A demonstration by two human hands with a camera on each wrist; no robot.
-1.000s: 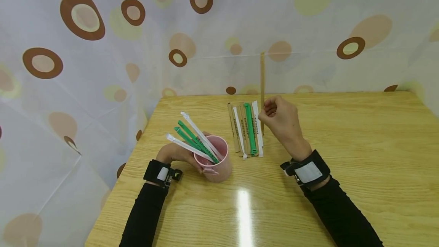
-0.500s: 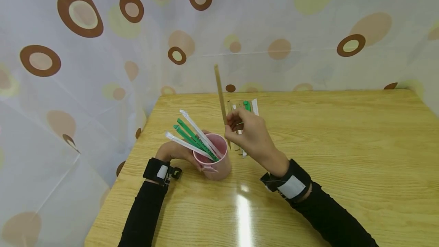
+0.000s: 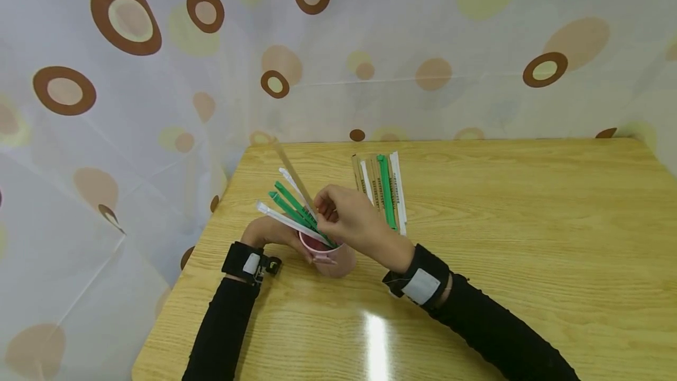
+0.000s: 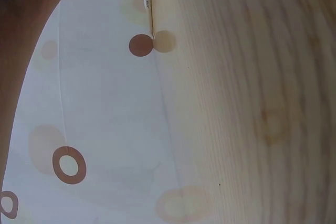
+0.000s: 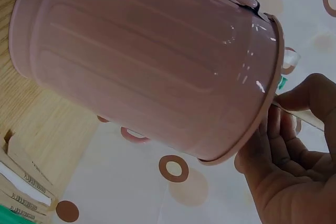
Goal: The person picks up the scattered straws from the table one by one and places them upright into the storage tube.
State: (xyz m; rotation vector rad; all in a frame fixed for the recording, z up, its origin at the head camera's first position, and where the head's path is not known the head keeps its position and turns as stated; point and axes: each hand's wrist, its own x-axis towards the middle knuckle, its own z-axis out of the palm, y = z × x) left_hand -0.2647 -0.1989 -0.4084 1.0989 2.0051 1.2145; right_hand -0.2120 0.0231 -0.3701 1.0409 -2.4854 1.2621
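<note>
A pink cup (image 3: 338,264) stands on the table, with my left hand (image 3: 271,234) gripping its left side by the handle. Several wrapped straws lean out of it to the left: white ones (image 3: 280,218) and green ones (image 3: 285,209). Between thumb and fingertips my right hand (image 3: 351,216) pinches a brown paper-wrapped straw (image 3: 292,172) over the cup's mouth, tilted to the upper left. In the right wrist view the pinching fingertips are right at the rim of the cup (image 5: 152,66). The right hand hides part of the opening.
A row of wrapped straws lies on the table (image 3: 502,240) behind the right hand, among them a green straw (image 3: 386,190) and a white straw (image 3: 398,187), with brown ones between. A patterned curtain (image 3: 328,104) hangs along the table's far and left sides.
My right hand has carried the brown straw leftward from beside the row to over the cup, tilting it from upright to leaning left. The left hand and cup have stayed put.
</note>
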